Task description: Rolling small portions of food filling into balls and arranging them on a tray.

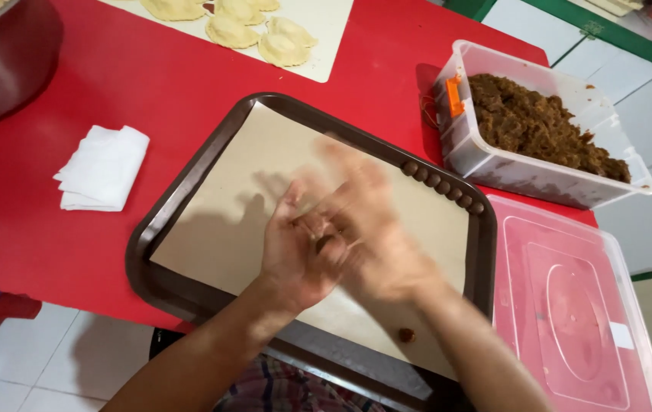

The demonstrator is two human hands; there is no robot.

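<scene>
I see my left hand [295,248] and right hand [372,229] pressed palm to palm above the middle of a brown tray [159,221], the right one blurred. A small dark lump of filling [324,244] shows between the palms; how tightly they close on it I cannot tell. The tray is lined with tan paper [242,198]. Along the tray's far right edge runs a row of brown balls [442,185], touching one another, and a single ball [406,335] lies near the tray's near edge. Just past the tray's right corner on the red table [150,99] stands a clear tub of brown filling [547,126], with its clear lid [578,305] lying flat beside the tray. A folded white cloth [103,168] lies left of the tray. At the table's far edge, pale folded pastries [257,27] rest on a white board [326,38], and a metal bowl [1,61] sits in the far left corner.
</scene>
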